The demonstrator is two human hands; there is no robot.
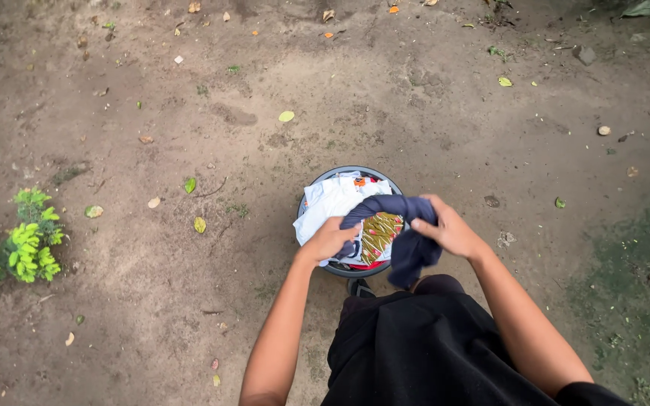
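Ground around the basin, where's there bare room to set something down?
Bare dirt lies beyond the basin, and between it and the green plant, with only scattered leaves. The basin is heaped with clothes, and both hands, left and right, hold a dark cloth over it.

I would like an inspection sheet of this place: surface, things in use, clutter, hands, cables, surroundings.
Surface: bare dirt ground.
Things in use: dark blue cloth held over a round basin of mixed clothes.
Clutter: fallen leaves and small stones scattered around.
Hands: left hand and right hand both have a grip on the cloth.
Cables: nothing seen.
Surroundings: small green plant at left; mossy patch at right.
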